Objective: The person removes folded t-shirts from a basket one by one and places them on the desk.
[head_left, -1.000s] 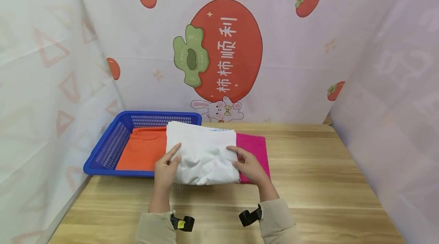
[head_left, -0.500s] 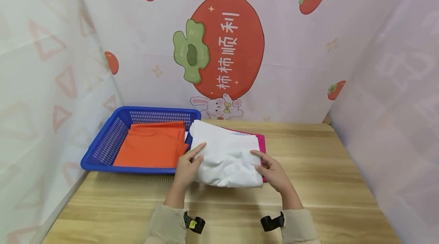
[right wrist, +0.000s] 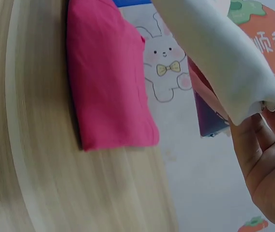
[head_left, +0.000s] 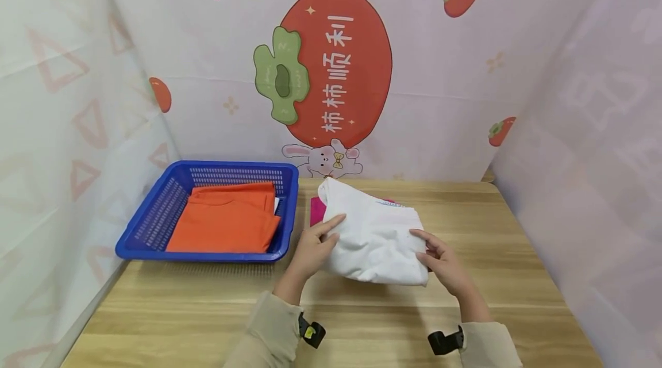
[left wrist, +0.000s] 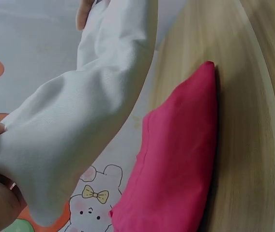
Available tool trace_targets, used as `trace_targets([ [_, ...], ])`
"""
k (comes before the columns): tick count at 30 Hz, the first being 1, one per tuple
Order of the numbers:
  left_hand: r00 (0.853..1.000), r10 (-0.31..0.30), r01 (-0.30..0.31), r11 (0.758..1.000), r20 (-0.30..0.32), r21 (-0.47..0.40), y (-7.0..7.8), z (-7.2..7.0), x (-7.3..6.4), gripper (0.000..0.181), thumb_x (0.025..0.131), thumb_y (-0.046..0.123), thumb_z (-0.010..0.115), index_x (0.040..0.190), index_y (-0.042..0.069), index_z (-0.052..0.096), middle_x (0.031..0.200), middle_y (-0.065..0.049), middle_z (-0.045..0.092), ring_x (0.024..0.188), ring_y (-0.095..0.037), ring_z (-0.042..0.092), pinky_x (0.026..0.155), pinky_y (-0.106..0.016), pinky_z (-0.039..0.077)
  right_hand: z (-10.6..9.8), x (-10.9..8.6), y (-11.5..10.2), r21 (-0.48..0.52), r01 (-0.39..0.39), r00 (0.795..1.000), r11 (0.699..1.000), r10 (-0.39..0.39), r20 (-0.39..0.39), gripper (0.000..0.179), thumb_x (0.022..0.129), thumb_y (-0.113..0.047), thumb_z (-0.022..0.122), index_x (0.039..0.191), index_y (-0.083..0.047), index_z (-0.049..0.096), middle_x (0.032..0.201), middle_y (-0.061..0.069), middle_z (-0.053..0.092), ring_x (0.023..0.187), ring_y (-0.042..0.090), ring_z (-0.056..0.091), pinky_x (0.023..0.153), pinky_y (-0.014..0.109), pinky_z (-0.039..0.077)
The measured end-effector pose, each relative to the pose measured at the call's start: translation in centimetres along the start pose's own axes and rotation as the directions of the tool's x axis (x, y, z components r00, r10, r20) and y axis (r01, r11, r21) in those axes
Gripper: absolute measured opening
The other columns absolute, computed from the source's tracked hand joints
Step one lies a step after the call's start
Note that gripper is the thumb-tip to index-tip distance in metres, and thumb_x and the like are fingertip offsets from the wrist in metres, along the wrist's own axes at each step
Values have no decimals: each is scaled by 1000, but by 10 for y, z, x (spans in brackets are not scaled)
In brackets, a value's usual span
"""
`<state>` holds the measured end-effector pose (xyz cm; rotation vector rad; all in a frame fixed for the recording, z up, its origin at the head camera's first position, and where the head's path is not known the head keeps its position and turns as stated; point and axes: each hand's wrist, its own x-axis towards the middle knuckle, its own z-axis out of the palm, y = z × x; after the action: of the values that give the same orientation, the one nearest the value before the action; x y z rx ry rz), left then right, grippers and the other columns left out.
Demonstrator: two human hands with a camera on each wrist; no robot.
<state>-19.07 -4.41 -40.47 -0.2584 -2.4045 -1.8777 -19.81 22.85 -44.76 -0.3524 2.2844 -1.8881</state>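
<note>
Both hands hold a folded white T-shirt (head_left: 374,241) with blue lettering near its far edge. My left hand (head_left: 312,247) grips its left side, and my right hand (head_left: 445,261) pinches the right side between thumb and fingers. Below it lies a folded magenta garment (head_left: 317,211), mostly hidden in the head view. Both wrist views show the white bundle raised above this magenta garment (left wrist: 176,154), with a gap between them. A dark blue and pink printed part (right wrist: 209,113) hangs behind the white cloth in the right wrist view.
A blue plastic basket (head_left: 196,256) stands at the left of the wooden table (head_left: 207,310). Inside it lies a folded orange garment (head_left: 222,224), with a bit of white cloth (head_left: 276,204) beside it. A printed fabric backdrop (head_left: 434,69) rises behind the table.
Both hands have carried the white T-shirt rightward, away from the basket's right edge and across the magenta garment. The orange garment in the basket now shows fully.
</note>
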Motion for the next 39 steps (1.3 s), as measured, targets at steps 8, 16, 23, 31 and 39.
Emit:
trace_targets([
  [8, 992, 3, -7, 999, 125, 34, 16, 18, 11, 36, 82, 0, 51, 118, 6, 54, 91, -8, 54, 68, -12, 37, 59, -20, 33, -25, -11, 2, -50, 28, 996, 998, -32, -78, 40, 83, -1, 52, 123, -1, 44, 95, 3, 52, 74, 9, 54, 57, 28, 48],
  [16, 974, -24, 28, 999, 223, -17, -12, 48, 39, 40, 83, 6, 54, 120, 21, 53, 64, 1, 37, 57, -11, 32, 48, -18, 30, -53, -16, -4, -160, -4, 992, 987, -16, -123, 40, 84, 0, 50, 124, -3, 44, 88, 4, 42, 67, 8, 47, 52, 26, 45],
  [23, 959, -77, 80, 997, 271, 1, -19, 76, 62, 46, 81, 4, 50, 121, 26, 52, 59, 2, 26, 53, -10, 30, 47, -19, 30, -82, -17, 2, -102, -26, 991, 994, 13, -134, 40, 86, -7, 51, 125, -12, 45, 99, -18, 50, 68, 4, 48, 53, 22, 43],
  [31, 941, -170, 162, 985, 293, 51, -24, 106, 83, 52, 78, 1, 49, 120, 31, 52, 86, 1, 49, 76, -12, 40, 56, -22, 36, -103, -18, 20, 37, -29, 991, 999, 34, -128, 39, 86, -7, 50, 124, -18, 47, 104, -28, 48, 76, 3, 53, 56, 22, 46],
  [39, 923, -245, 240, 969, 296, 51, -24, 136, 99, 53, 77, -2, 48, 120, 28, 52, 115, -2, 48, 73, -12, 42, 51, -21, 35, -130, -15, 39, 170, -98, 991, 981, 112, -75, 41, 88, -7, 47, 124, -26, 45, 116, -17, 45, 77, 5, 54, 59, 22, 45],
])
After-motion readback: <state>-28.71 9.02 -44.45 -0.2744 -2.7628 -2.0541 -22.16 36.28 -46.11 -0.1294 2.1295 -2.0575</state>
